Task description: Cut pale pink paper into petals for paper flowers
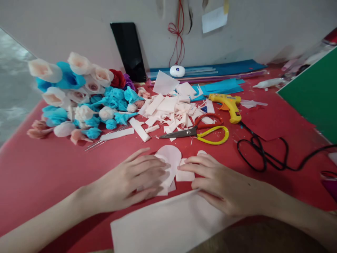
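My left hand [143,175] lies with its fingers stretched out over pale pink paper pieces. Beside its fingertips is a rounded petal-shaped paper cutout [170,156], with more pieces partly hidden under the hand. My right hand [218,184] has its fingers extended too, the tips touching a small pale paper piece [184,175]. Another rounded scrap peeks out behind that hand. A large pale paper sheet [158,225] spreads in front of me, its right part under my right hand. Scissors [195,131] with one red and one yellow handle lie just beyond both hands.
Crepe-paper flowers [86,95] in white, blue and pink crowd the left back. Paper scraps [171,109] pile up mid-table. A yellow glue gun [229,105] trails a black cord [259,154] to the right. A black phone [129,51] leans on the wall; a green board [313,91] stands right.
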Demonstrator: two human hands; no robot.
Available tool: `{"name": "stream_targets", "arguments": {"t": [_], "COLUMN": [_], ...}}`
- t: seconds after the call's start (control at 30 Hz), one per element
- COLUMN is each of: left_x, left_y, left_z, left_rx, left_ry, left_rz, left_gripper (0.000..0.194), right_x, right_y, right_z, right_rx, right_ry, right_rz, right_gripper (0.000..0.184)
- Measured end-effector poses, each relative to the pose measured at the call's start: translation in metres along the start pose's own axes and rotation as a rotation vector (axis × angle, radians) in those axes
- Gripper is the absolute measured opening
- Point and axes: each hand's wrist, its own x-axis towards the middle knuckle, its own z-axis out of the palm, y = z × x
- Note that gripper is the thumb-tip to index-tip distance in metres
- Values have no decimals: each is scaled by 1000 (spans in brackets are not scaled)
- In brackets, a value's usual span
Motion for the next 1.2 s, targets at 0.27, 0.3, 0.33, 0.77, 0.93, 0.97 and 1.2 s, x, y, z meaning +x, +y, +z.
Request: {"name": "stream_targets", "arguments": {"t": [0.27,0.3,0.33,0.77,0.93,0.97,1.2], "left_x": [-21,-23,-24,-34,-33,-33,-30], "left_y": [11,13,13,11,14,14,12], "left_z": [18,19,20,19,20,20,20], "left_rx": [22,14,5,1,-24,-31,-44], "left_ry": [70,94,114,85,147,149,106], "left_rz": [-106,-112,-114,-243,-204,-204,-225], "left_gripper": [33,30,28,43,41,40,45], "right_x": [3,3,4,4,7,7,8], "right_y": [4,4,3,4,3,2,3], "right_z": [7,7,7,10,7,6,7], "right_rx": [-38,-44,-46,-2,-6,-4,38], "right_ry": [-30,-33,-36,-63,-69,-73,-58], "right_rz": [10,2,-4,19,4,5,9], "right_gripper": [11,12,13,33,27,27,42]}}
